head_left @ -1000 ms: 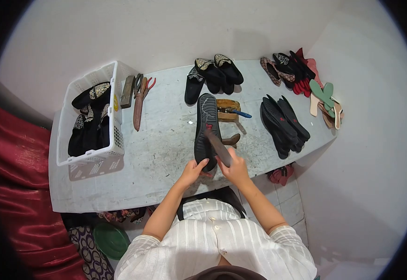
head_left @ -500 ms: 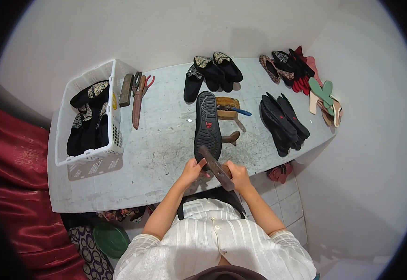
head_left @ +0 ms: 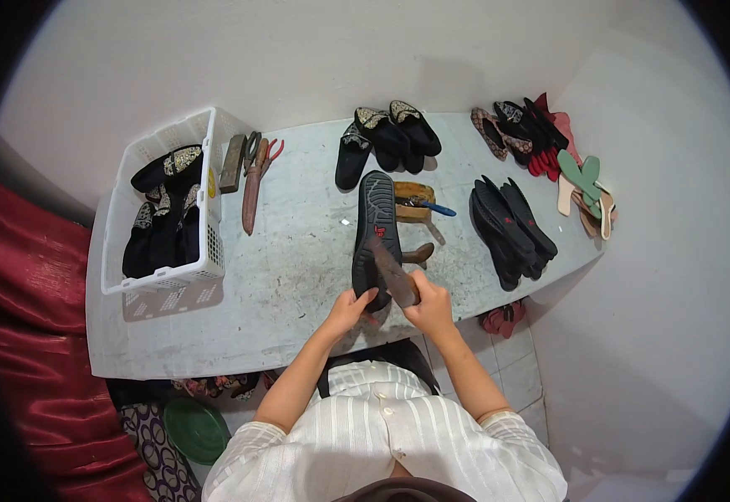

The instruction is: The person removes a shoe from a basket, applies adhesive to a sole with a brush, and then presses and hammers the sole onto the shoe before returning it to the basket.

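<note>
A black shoe [head_left: 375, 222] lies sole up on the white table [head_left: 298, 276], its toe pointing away from me, a small red mark on the sole. My left hand [head_left: 350, 311] grips the shoe's near end, at the heel. My right hand [head_left: 430, 307] is closed around the handle of a dark hammer [head_left: 390, 269], whose head rests over the heel part of the sole. A wooden block [head_left: 412, 201] with a blue-handled tool [head_left: 433, 207] on it sits just right of the shoe.
A white basket [head_left: 202, 251] of black shoes stands at the left. Scissors, red pliers and a long tool [head_left: 250, 180] lie beside it. Black embroidered shoes [head_left: 386, 138] sit at the back, black soles [head_left: 511, 222] at the right, more shoes and insoles [head_left: 578, 171] at the far right.
The hammer was raised toward me half a second ago and has come back down onto the heel of the sole. My left hand stays on the shoe.
</note>
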A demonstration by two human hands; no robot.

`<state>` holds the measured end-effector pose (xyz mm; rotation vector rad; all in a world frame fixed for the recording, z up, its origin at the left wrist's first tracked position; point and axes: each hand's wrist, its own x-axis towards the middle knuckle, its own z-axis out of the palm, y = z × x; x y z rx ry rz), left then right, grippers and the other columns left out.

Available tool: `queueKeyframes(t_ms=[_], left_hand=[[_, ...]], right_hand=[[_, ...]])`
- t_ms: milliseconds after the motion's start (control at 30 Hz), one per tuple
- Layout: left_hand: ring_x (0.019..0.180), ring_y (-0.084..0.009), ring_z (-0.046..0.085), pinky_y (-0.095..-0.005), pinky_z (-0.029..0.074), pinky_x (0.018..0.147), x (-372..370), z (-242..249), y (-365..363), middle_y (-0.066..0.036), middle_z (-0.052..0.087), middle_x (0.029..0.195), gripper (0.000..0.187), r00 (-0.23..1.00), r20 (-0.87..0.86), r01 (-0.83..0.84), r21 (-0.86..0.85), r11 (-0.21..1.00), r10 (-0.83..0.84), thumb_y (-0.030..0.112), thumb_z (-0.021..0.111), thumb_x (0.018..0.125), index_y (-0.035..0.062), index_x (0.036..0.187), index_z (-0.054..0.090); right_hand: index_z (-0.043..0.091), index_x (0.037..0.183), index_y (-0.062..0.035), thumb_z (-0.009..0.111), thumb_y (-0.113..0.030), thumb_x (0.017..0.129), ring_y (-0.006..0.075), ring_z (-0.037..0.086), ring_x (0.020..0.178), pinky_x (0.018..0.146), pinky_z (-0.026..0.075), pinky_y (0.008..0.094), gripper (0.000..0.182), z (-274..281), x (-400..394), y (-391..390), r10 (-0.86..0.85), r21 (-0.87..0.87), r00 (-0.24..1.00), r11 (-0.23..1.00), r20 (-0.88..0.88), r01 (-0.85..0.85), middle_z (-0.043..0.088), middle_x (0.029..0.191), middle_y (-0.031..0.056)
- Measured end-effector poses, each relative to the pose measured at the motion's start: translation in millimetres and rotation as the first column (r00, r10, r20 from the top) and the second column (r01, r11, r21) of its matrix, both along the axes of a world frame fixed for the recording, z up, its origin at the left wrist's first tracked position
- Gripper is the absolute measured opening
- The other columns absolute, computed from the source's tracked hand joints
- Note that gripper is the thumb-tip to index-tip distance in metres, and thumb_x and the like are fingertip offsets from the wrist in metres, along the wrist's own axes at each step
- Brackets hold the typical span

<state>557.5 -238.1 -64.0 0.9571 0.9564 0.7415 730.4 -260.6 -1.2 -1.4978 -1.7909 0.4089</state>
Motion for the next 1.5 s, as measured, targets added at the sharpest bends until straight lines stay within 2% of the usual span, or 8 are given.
queueKeyframes(t_ms=[600, 733, 800, 1000, 1067, 1133, 1200, 1500], left_hand=[[0.055, -0.0169, 0.061, -0.0268, 0.049, 0.051, -1, -10, 0, -0.006, 0.059, 0.073, 0.043, 0.999, 0.04, -0.015, -0.039, 0.999, 0.017, 0.04, 0.058, 0.088, -0.0029, 0.081, 0.057], [0.056, -0.0175, 0.062, -0.027, 0.049, 0.052, -2, -21, 2, -0.008, 0.061, 0.074, 0.044, 0.999, -0.049, -0.001, -0.083, 0.997, -0.003, 0.039, 0.057, 0.088, -0.0048, 0.084, 0.059], [0.056, -0.0175, 0.062, -0.0268, 0.048, 0.052, -1, -13, 1, -0.008, 0.061, 0.074, 0.044, 1.0, -0.03, 0.004, -0.064, 0.998, -0.006, 0.039, 0.057, 0.088, -0.0051, 0.085, 0.059], [0.062, -0.0142, 0.06, -0.0278, 0.053, 0.058, -2, -11, 1, -0.007, 0.063, 0.087, 0.042, 1.0, 0.011, 0.015, -0.088, 0.996, -0.014, 0.036, 0.056, 0.09, -0.0046, 0.099, 0.058], [0.063, -0.015, 0.061, -0.0281, 0.053, 0.059, -4, -25, 4, -0.007, 0.063, 0.089, 0.042, 0.998, -0.032, 0.047, -0.071, 0.996, -0.049, 0.036, 0.056, 0.09, -0.0042, 0.102, 0.057], [0.063, -0.0151, 0.061, -0.0281, 0.053, 0.06, -4, -25, 3, -0.007, 0.063, 0.089, 0.042, 0.999, -0.019, 0.034, -0.082, 0.996, -0.036, 0.036, 0.056, 0.09, -0.0039, 0.102, 0.057], [0.063, -0.0153, 0.061, -0.0281, 0.053, 0.06, -4, -23, 2, -0.007, 0.063, 0.089, 0.042, 1.0, -0.006, 0.029, -0.094, 0.995, -0.03, 0.036, 0.056, 0.09, -0.0037, 0.102, 0.057], [0.058, -0.0164, 0.062, -0.0255, 0.048, 0.051, -2, -1, -1, -0.007, 0.062, 0.077, 0.042, 0.999, 0.04, -0.031, -0.077, 0.997, 0.034, 0.037, 0.058, 0.088, -0.0043, 0.087, 0.06]], right_hand=[[0.057, 0.1, -0.0029, 0.068, -0.028, 0.08, 0.0352, 0.065, 0.065, 0.054, 0.048, 0.0364, 0.034, 25, -1, 58, -0.018, 0.07, 0.979, 0.997, -0.203, 0.033, 0.063, 0.067, 0.0166], [0.058, 0.1, -0.003, 0.065, -0.026, 0.082, 0.038, 0.064, 0.072, 0.058, 0.049, 0.0377, 0.03, 21, -3, 87, 0.0, 0.221, 0.949, 0.973, -0.315, 0.073, 0.063, 0.069, 0.02], [0.057, 0.097, -0.001, 0.066, -0.026, 0.082, 0.0374, 0.064, 0.071, 0.057, 0.049, 0.037, 0.03, 30, -1, 98, -0.113, -0.032, 0.994, 0.993, -0.011, 0.113, 0.063, 0.069, 0.0206], [0.057, 0.098, 0.0001, 0.064, -0.028, 0.083, 0.039, 0.064, 0.071, 0.06, 0.049, 0.0399, 0.033, 21, -7, 85, -0.132, 0.103, 0.958, 0.981, -0.255, 0.162, 0.064, 0.073, 0.0219], [0.058, 0.096, -0.0004, 0.064, -0.023, 0.084, 0.0174, 0.057, 0.054, 0.052, 0.043, 0.029, 0.026, 14, -3, 78, -0.09, 0.035, 0.989, 0.995, -0.116, 0.094, 0.06, 0.063, 0.0123], [0.058, 0.097, -0.0006, 0.064, -0.019, 0.083, 0.0159, 0.056, 0.056, 0.054, 0.043, 0.0287, 0.024, 32, -3, 64, -0.073, 0.013, 0.974, 0.997, -0.216, 0.078, 0.059, 0.065, 0.0114], [0.058, 0.098, 0.0007, 0.066, -0.021, 0.081, 0.0358, 0.065, 0.066, 0.056, 0.049, 0.0346, 0.029, 45, -3, 45, -0.136, -0.049, 0.956, 0.991, -0.26, 0.128, 0.065, 0.073, 0.0195], [0.06, 0.101, -0.0038, 0.067, -0.022, 0.08, 0.0388, 0.063, 0.062, 0.054, 0.047, 0.0388, 0.029, -7, 20, 8, -0.053, 0.017, 0.977, 0.998, -0.208, 0.058, 0.062, 0.066, 0.0178]])
